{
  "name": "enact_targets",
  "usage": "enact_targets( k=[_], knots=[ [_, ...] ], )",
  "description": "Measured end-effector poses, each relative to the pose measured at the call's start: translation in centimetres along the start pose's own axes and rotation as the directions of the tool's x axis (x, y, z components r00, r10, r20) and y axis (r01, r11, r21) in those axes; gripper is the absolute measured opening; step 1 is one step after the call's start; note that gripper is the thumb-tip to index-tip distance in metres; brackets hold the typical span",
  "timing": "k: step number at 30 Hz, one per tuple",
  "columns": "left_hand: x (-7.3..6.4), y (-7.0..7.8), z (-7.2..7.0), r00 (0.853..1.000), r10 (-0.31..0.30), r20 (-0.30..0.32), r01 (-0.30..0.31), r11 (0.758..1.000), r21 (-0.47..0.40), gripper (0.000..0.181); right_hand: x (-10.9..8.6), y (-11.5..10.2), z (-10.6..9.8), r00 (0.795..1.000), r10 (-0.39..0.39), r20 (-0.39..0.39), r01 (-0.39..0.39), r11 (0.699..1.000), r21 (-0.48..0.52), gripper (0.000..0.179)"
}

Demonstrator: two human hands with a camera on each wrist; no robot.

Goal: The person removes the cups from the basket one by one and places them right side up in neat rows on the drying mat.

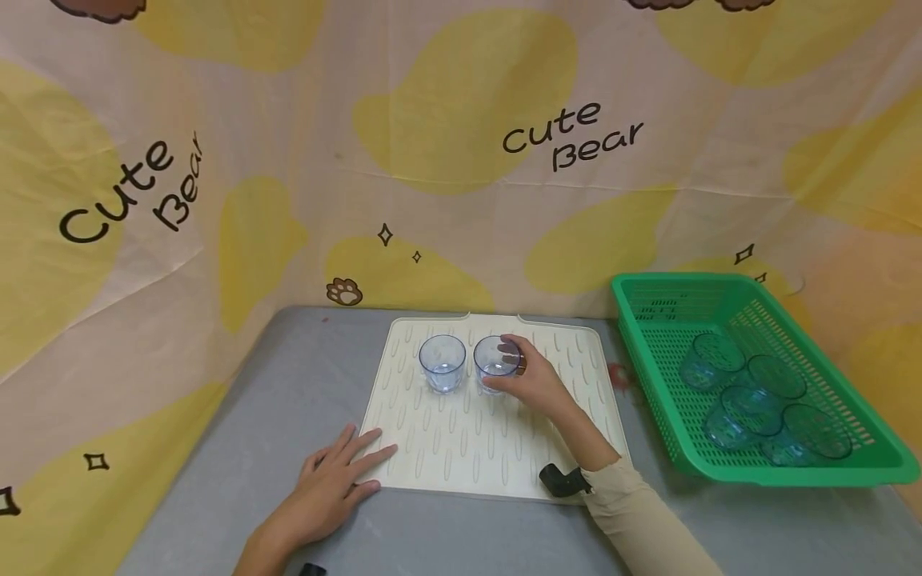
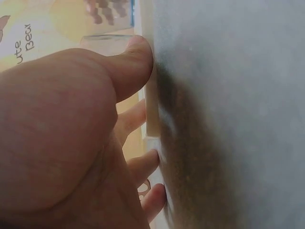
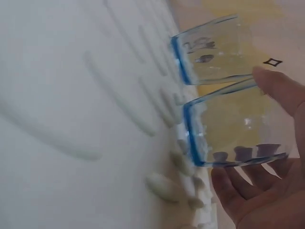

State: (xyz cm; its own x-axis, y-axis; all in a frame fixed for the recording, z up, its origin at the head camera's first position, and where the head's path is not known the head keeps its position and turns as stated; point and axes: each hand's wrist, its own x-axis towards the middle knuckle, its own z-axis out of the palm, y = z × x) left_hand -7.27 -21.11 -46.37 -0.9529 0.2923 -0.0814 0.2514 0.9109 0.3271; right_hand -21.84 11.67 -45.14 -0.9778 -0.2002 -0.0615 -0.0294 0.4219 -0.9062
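My right hand point(image 1: 529, 380) holds a clear bluish drinking glass point(image 1: 490, 364) from its right side, thumb at the front and fingers round the back. In the right wrist view this glass point(image 3: 233, 126) shows its thick blue base close to the mat. A second, matching glass point(image 1: 442, 366) stands upright just left of it on the cream ribbed mat point(image 1: 461, 456). My left hand point(image 1: 327, 484) lies with fingers spread at the mat's front left corner, some fingertips over the edge; its thumb point(image 2: 138, 62) shows near that edge in the left wrist view.
To the right stands a green plastic basket point(image 1: 659, 416) with several similar glasses point(image 1: 727, 428) inside. The mat lies on a grey table point(image 1: 288, 384). Behind it hangs a patterned cloth point(image 1: 446, 120). A black wrist piece point(image 1: 562, 480) is at my right sleeve.
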Motion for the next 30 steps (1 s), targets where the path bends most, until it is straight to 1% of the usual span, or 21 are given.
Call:
enact_targets(
  k=[5, 9, 11, 17, 24, 28, 30],
  knots=[
    [-0.03, 0.01, 0.20, 1.000, 0.002, -0.008, -0.002, 1.000, -0.006, 0.050, -0.01, 0.29, 0.15, 1.000, 0.004, -0.020, -0.005, 1.000, -0.024, 0.081],
    [-0.11, -0.01, 0.17, 1.000, 0.008, -0.024, -0.008, 1.000, 0.002, 0.051, -0.09, -0.01, 0.07, 1.000, -0.002, -0.002, 0.002, 1.000, -0.032, 0.082],
    [-0.10, -0.01, 0.13, 1.000, 0.006, -0.021, -0.006, 1.000, -0.002, 0.051, -0.09, -0.07, 0.06, 1.000, -0.006, 0.003, 0.006, 0.999, -0.047, 0.082],
    [-0.06, -0.06, 0.08, 1.000, 0.013, -0.020, -0.013, 1.000, -0.002, 0.051, -0.02, -0.07, 0.14, 1.000, -0.012, 0.017, 0.013, 0.999, -0.049, 0.081],
    [-0.03, -0.13, 0.28, 0.999, 0.016, -0.041, -0.016, 1.000, -0.002, 0.051, -0.03, -0.07, 0.22, 1.000, -0.012, 0.028, 0.013, 1.000, -0.024, 0.080],
    [-0.09, -0.11, 0.13, 0.999, 0.021, -0.042, -0.022, 1.000, -0.006, 0.051, -0.06, 0.01, 0.26, 1.000, -0.004, 0.021, 0.004, 1.000, 0.008, 0.088],
    [-0.14, -0.10, 0.05, 0.999, 0.015, -0.029, -0.016, 1.000, -0.011, 0.051, -0.21, -0.02, 0.20, 1.000, 0.003, 0.021, -0.004, 0.999, 0.033, 0.094]
  ],
)
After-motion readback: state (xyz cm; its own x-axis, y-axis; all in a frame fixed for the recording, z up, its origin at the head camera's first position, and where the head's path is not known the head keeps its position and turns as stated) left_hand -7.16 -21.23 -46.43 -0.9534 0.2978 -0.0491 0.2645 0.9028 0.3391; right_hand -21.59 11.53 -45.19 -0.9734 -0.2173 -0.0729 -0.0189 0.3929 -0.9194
